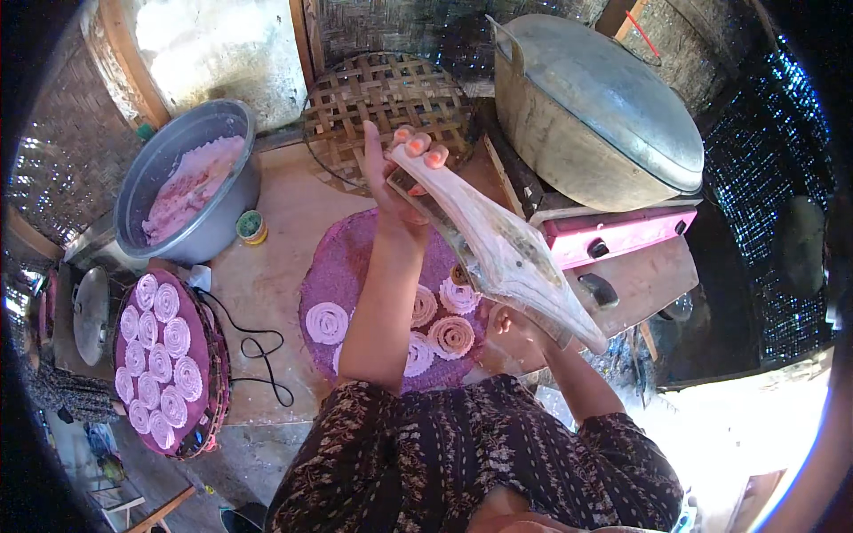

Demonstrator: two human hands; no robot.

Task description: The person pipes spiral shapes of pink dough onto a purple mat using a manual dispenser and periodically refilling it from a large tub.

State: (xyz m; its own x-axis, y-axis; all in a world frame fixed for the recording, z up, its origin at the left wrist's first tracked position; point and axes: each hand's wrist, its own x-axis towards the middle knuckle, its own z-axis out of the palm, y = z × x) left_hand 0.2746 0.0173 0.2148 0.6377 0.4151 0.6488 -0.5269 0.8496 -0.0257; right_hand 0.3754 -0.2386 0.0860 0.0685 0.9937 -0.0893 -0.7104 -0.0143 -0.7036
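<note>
A long two-part wooden hand press, pale and worn, is held up slantwise before my chest. My left hand grips its upper end, fingers over the pale upper bar. At its lower end is my right hand, curled and partly hidden by the press. A small round cylinder shows at the side of the press, above a round purple mat. Several pale pink coiled dough rounds lie on the mat; my left forearm hides part of it. Two of the coils look browner.
A grey basin of pink dough stands at upper left by a small cup. Another purple tray bears several coils, beside a black cord. A woven bamboo tray and a large metal pot on a pink stove stand behind.
</note>
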